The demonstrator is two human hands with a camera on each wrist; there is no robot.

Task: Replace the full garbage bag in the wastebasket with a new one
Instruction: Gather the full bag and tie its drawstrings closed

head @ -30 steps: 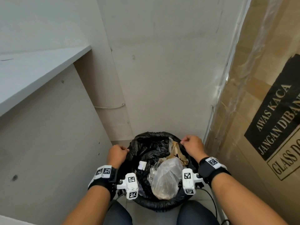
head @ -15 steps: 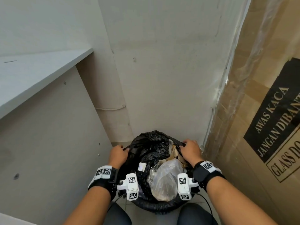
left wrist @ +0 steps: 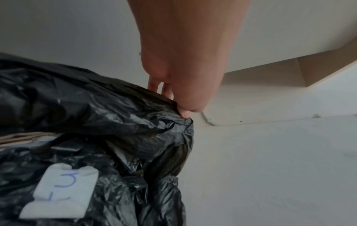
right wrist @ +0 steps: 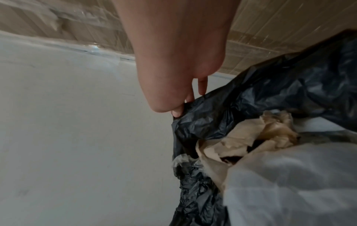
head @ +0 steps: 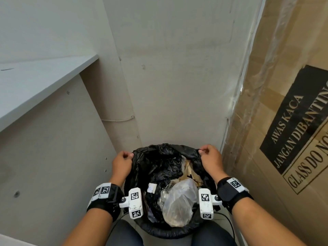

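Garbage bag (head: 159,162) of black film sits in the round wastebasket (head: 166,231), on the floor between the person's knees, and it is full: nearest lies a bulging clear plastic bag (head: 179,201), beside it a small white label (head: 151,187) with blue writing, and further in some crumpled brown paper (head: 190,170). Both hands have the bag's upper edge. The left hand (head: 122,165) pinches a bunched fold at the left side between thumb and curled fingers (left wrist: 154,85); the right hand (head: 210,159) pinches the matching fold at the right side in the same way, fingertips (right wrist: 176,113) closed on the film. The 2 grips are well apart, so the mouth is stretched open. Beyond stands a plain wall corner, with a desk (head: 35,86) at the left and a wrapped cardboard box (head: 292,121) marked as glass at the right.

This looks like the first step, freeing the full bag. Next, I judge, the 2 edges need drawing together and lifting straight up, slowly, since thin film under a heavy load may tear, and the box stands close.
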